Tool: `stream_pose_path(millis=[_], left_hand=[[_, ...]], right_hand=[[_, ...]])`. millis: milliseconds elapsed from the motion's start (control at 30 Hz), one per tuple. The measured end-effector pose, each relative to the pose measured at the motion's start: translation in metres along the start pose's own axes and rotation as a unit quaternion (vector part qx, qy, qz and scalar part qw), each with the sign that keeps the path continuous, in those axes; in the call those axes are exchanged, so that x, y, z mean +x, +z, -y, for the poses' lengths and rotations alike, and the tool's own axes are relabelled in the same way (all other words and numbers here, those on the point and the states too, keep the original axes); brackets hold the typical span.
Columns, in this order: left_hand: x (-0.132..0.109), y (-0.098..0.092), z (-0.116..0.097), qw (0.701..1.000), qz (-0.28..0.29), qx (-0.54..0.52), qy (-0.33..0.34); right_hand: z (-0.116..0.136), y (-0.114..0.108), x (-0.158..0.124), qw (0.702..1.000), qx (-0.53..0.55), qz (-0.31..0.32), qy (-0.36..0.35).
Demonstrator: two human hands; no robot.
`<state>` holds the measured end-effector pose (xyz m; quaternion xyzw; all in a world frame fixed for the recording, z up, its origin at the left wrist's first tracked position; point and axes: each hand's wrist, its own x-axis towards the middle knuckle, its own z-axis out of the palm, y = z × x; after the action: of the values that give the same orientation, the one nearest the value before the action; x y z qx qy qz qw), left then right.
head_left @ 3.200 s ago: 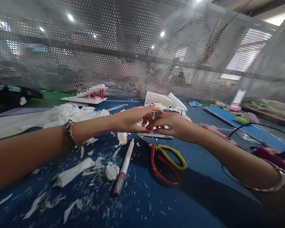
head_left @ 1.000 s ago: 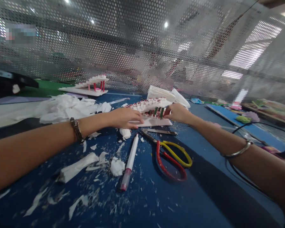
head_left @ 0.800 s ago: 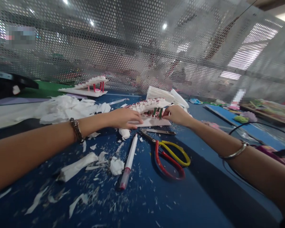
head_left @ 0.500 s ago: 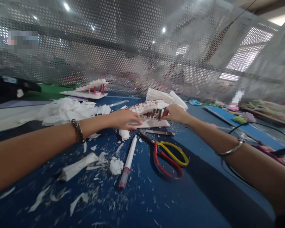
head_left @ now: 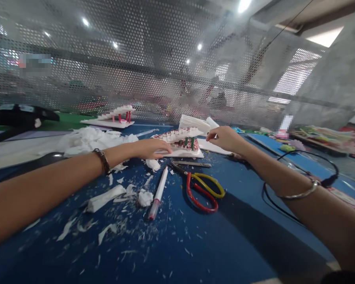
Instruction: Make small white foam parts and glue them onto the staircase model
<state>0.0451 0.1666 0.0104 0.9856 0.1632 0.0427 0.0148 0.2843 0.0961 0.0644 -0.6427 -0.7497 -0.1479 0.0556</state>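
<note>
A small white foam model (head_left: pixel 180 142) with red and green posts stands on a white base on the blue table (head_left: pixel 195 244). My left hand (head_left: pixel 150 148) lies flat against the model's base at its left end, fingers stretched out. My right hand (head_left: pixel 225 138) hovers just right of the model, fingertips pinched together; whether anything is in the pinch I cannot make out. Near the hands lie red-and-yellow scissors (head_left: pixel 202 189), a thin metal blade (head_left: pixel 192 163) and a white pen with a pink cap (head_left: pixel 158 193).
White foam scraps (head_left: pixel 106 197) litter the near table; a big heap (head_left: pixel 88 140) lies at left. A second stair model (head_left: pixel 112 117) stands at the back left. Folded white sheets (head_left: pixel 195 123) sit behind the model. A black cable (head_left: pixel 301 157) loops at right. Perforated mesh walls the back.
My right hand has let go of the model's right end and lifted slightly to the right. The left hand has stayed on the base. The view has shifted a little.
</note>
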Motion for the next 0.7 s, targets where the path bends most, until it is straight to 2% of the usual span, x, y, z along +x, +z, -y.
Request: stream_pose_path(millis=[133,300,400,467,600,700], left_hand=[[-0.003,-0.009,-0.003,1.0,-0.003,0.003,-0.021],[-0.019,-0.027,-0.018,0.997,-0.049,0.013,-0.064],[-0.035,-0.029,-0.045,0.995,-0.049,0.02,-0.083],[-0.046,-0.025,-0.07,0.993,-0.073,0.036,-0.083],[-0.059,-0.012,-0.115,0.995,-0.04,-0.006,-0.089],[-0.063,-0.004,-0.131,0.995,-0.007,0.011,-0.1]], right_hand=[[0.008,-0.007,-0.017,0.999,0.005,-0.032,-0.013],[0.014,-0.009,-0.03,0.996,0.014,-0.089,-0.003],[0.017,-0.007,-0.039,0.993,0.019,-0.118,0.004],[0.021,-0.006,-0.043,0.99,0.022,-0.137,-0.008],[0.037,-0.009,-0.042,0.988,0.024,-0.147,-0.041],[0.048,-0.017,-0.034,0.988,0.027,-0.14,-0.05]])
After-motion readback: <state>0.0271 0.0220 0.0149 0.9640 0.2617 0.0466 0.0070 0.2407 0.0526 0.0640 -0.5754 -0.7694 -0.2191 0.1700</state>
